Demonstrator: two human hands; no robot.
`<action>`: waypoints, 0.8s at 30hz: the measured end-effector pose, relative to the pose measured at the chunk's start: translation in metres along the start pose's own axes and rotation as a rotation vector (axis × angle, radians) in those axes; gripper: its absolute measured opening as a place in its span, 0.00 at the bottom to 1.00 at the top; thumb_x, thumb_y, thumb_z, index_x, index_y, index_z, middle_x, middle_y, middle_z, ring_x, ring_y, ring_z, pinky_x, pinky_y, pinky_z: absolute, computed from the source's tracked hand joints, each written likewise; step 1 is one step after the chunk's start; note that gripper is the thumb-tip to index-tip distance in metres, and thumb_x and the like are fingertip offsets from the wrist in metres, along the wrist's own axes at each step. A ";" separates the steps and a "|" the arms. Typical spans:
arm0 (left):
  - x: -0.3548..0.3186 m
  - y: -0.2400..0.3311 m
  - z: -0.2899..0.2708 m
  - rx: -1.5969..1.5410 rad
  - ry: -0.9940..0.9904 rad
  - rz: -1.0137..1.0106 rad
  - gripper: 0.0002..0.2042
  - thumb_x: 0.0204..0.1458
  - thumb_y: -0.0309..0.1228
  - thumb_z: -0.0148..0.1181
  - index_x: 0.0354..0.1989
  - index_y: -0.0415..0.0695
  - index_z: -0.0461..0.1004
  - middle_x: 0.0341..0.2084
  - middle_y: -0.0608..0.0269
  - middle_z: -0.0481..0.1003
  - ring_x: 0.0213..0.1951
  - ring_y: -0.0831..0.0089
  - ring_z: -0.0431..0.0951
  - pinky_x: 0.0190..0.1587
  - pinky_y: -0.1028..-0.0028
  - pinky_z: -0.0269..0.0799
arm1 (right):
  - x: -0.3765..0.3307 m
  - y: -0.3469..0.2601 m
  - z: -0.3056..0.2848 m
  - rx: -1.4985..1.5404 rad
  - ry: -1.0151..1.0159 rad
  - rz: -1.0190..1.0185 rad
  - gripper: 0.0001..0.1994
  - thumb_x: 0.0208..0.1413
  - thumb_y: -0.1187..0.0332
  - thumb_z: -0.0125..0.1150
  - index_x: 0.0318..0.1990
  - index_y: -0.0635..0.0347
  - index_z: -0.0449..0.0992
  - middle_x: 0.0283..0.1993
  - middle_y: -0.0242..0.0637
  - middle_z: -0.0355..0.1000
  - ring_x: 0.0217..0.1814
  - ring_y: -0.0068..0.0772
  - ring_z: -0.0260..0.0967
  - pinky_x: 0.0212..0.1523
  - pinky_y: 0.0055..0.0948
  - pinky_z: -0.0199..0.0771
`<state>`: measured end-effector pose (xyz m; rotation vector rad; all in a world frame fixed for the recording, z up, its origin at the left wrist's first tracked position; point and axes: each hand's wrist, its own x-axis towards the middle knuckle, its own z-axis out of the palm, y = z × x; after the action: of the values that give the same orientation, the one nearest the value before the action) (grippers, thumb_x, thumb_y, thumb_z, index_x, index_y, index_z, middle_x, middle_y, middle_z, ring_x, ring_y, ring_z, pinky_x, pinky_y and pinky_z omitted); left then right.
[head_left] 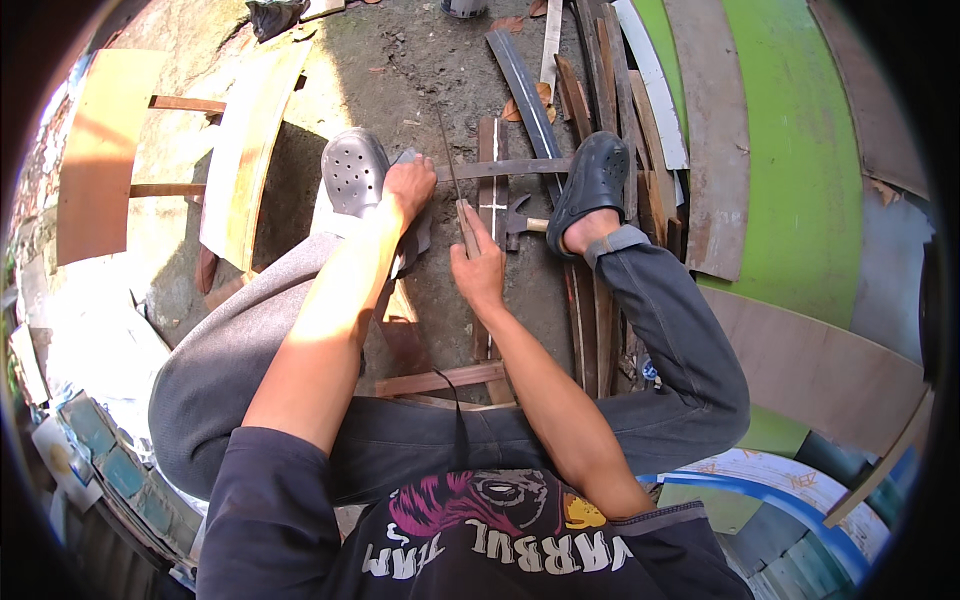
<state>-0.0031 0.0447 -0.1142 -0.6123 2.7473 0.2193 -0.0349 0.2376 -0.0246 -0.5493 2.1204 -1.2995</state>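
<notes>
My left hand (pixel 408 188) is closed on the left end of a thin grey-brown wooden strip (pixel 515 168), beside my left shoe. The strip lies crosswise, its right end reaching my right shoe (pixel 597 175). In my right hand (pixel 480 268) is the wooden handle of what looks like a handsaw (pixel 449 150). Its narrow blade, seen nearly edge-on, points away from me and crosses the strip close to my left hand. Whether the blade touches the strip I cannot tell. A hammer (pixel 516 222) lies right of my right hand, its pale handle toward my right shoe.
A brown board with white marks (pixel 492 140) lies under the strip. Several long wooden pieces (pixel 610 90) and a dark plank (pixel 525 95) lie to the right, beside green panels (pixel 775 120). A wooden frame (pixel 235 160) stands at left. Wood pieces (pixel 440 380) lie near my legs.
</notes>
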 end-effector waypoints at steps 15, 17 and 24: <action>-0.004 -0.009 0.004 0.023 0.032 -0.007 0.13 0.57 0.27 0.49 0.46 0.34 0.73 0.49 0.42 0.74 0.40 0.56 0.82 0.38 0.64 0.79 | -0.026 -0.002 -0.009 -0.071 -0.058 0.010 0.29 0.49 0.78 0.50 0.63 0.63 0.68 0.56 0.49 0.74 0.57 0.33 0.72 0.55 0.28 0.69; -0.003 -0.003 -0.013 0.034 -0.084 -0.007 0.13 0.58 0.28 0.49 0.47 0.35 0.75 0.52 0.44 0.74 0.46 0.60 0.81 0.42 0.66 0.79 | -0.067 -0.012 -0.037 -0.058 -0.070 0.032 0.29 0.49 0.80 0.49 0.63 0.64 0.67 0.57 0.47 0.74 0.56 0.31 0.72 0.54 0.27 0.70; 0.000 -0.013 0.006 0.064 0.070 0.023 0.13 0.57 0.26 0.48 0.46 0.33 0.71 0.47 0.44 0.75 0.38 0.54 0.83 0.37 0.62 0.80 | -0.047 0.001 -0.009 0.060 0.010 -0.013 0.28 0.49 0.78 0.51 0.62 0.66 0.68 0.59 0.52 0.71 0.62 0.41 0.70 0.59 0.32 0.68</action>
<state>0.0041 0.0340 -0.1211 -0.5826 2.8171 0.1167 -0.0065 0.2725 -0.0097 -0.5329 2.0819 -1.3710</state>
